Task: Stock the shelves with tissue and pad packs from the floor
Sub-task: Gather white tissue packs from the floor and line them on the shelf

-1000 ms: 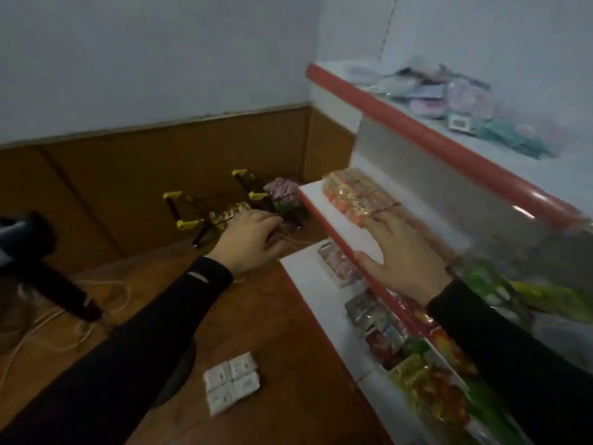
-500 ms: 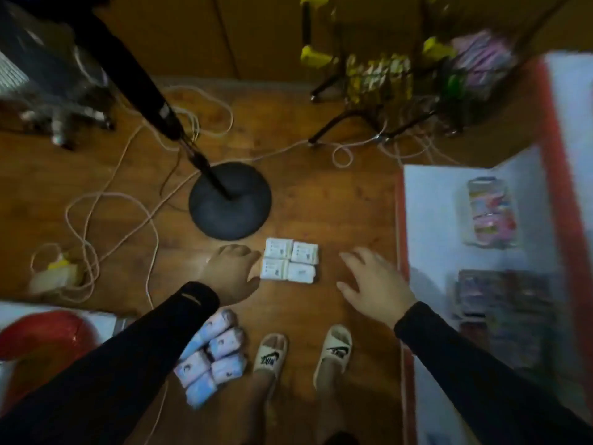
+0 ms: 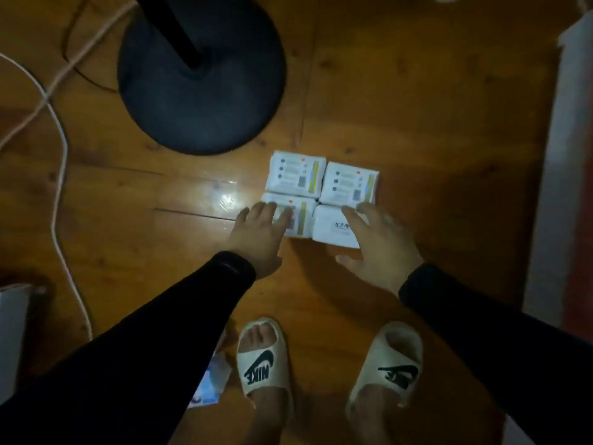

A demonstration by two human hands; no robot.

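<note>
A white cord (image 3: pixel 59 175) trails down the far-left floor (image 3: pixel 417 123) beside the round black stand base (image 3: pixel 200 81), and my left hand (image 3: pixel 260 234), fingers straight and loosely spread, lies flat on the near-left one of the four white packs (image 3: pixel 293 175) set in a square on the wood. My right hand (image 3: pixel 380 242), fingers also straight and a little apart, touches the near-right pack. Nearer, a bluish pack (image 3: pixel 210 383) peeks from under my left sleeve by my slippers (image 3: pixel 260 358), and the white shelf edge (image 3: pixel 558 187) runs along the right.
</note>
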